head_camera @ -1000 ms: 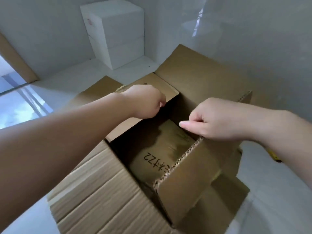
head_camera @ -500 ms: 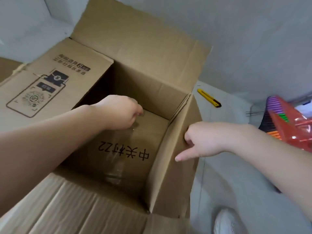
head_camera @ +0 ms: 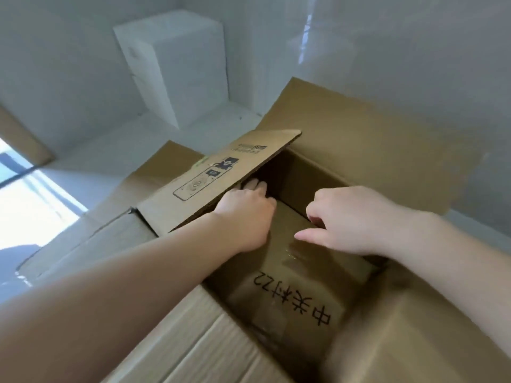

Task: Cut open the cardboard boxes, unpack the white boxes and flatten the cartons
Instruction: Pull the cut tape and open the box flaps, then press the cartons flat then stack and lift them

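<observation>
A large brown carton [head_camera: 373,150] stands open in front of me, its flaps spread out. Inside it lies a smaller cardboard box [head_camera: 290,286] with black handwriting and clear tape on top. My left hand [head_camera: 246,214] reaches in under the printed left flap [head_camera: 221,172]. Its fingers are stretched into the gap between the inner box's left side and the carton wall. My right hand [head_camera: 348,219] rests on the far end of the inner box, fingers curled over its far edge and thumb pointing left. The fingertips of both hands are hidden.
Two white boxes [head_camera: 177,70] are stacked against the wall in the far corner. A flat piece of cardboard [head_camera: 83,236] lies on the pale floor to the left of the carton. A bright glass pane [head_camera: 25,200] is at the left edge.
My right hand left the carton's right flap and moved inside onto the inner box. My left hand slid further left into the side gap. The view swung back towards the white boxes.
</observation>
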### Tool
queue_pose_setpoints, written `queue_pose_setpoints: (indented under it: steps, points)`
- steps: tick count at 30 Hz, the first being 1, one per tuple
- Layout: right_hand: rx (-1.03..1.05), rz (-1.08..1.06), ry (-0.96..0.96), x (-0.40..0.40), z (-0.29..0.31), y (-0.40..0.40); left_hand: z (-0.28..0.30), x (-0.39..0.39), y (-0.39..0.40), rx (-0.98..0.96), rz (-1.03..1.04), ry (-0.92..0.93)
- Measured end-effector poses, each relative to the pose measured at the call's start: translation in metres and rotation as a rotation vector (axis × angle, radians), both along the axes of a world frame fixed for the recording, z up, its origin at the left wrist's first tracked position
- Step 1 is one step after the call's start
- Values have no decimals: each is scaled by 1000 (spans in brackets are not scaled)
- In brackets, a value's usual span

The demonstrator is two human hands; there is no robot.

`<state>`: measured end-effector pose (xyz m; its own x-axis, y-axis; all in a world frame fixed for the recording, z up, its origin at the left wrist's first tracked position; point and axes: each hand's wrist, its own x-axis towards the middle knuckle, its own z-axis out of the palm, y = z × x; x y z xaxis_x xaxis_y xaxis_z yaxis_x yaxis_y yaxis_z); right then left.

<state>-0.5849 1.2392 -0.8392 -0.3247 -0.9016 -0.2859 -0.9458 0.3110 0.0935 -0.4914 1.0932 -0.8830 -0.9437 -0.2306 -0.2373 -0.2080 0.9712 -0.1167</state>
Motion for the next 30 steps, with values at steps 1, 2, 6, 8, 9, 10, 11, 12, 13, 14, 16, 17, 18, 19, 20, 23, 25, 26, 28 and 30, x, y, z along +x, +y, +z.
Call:
queue_pose_setpoints:
  steps: [1,2,6,8,9,10,11,12,13,14,16,17,18,19,20,23,25,26,28,30]
  points:
    - [-22,18,5,-1,3,-6,10,3,-9,-15,20,68]
    - [-40,30,8,-3,4,-10,19,6,-19,-25,41,141]
    - [-101,29,9,-12,7,-22,38,27,-68,-97,161,324]
    - [-105,11,18,-16,5,-26,33,40,-94,-154,268,298]
    - [-99,-1,21,-19,3,-27,28,46,-105,-169,329,267]
    - [-89,-16,20,-21,0,-28,22,51,-115,-173,386,234]
    - [-79,-33,18,-23,-4,-29,16,55,-123,-168,430,200]
    - [-68,-50,16,-25,-7,-29,10,58,-128,-157,458,164]
    - [-55,-67,18,-27,-11,-28,3,60,-132,-143,475,129]
    - [-43,-84,22,-30,-14,-27,-3,62,-134,-130,484,97]
    - [-12,-123,30,-36,-20,-22,-13,63,-137,-100,500,53]
    - [3,-146,34,-40,-22,-19,-16,63,-138,-77,511,38]
    - [13,-170,39,-45,-23,-17,-19,62,-138,-59,522,29]
    - [21,-196,45,-51,-23,-13,-21,61,-137,-49,528,26]
    - [20,-221,52,-58,-23,-10,-21,60,-136,-51,526,31]
    - [-17,-298,78,-79,-22,0,-19,53,-126,-81,462,66]
    - [-49,-343,101,-91,-23,7,-16,47,-109,-76,354,96]
    - [-57,-357,115,-96,-24,11,-12,46,-96,-45,287,102]
    - [-55,-382,151,-102,-25,19,-4,44,-61,87,110,67]
    - [-61,-432,181,-108,-25,29,7,46,-21,224,-80,-61]
